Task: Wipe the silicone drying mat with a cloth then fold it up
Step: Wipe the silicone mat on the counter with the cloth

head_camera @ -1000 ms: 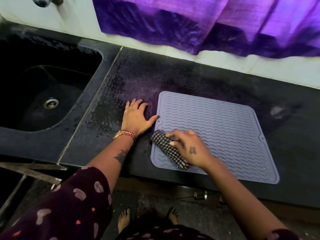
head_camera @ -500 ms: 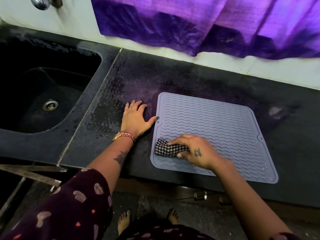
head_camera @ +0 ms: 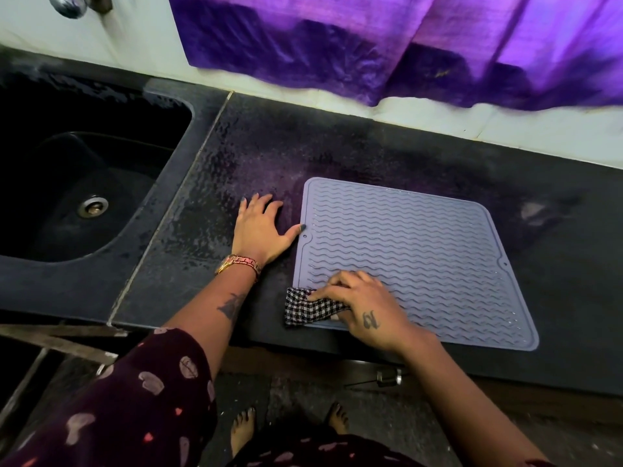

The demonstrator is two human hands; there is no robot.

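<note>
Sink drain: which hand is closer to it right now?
Left. The left hand lies flat on the counter between the sink drain and the mat; the right hand presses the cloth at the mat's near left corner, farther away.

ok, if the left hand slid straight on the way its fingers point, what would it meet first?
The left hand lies flat on the dark stone countertop, fingers pointing toward the back. That way looks free up to the white tiled wall; only its thumb touches the grey ribbed silicone drying mat.
</note>
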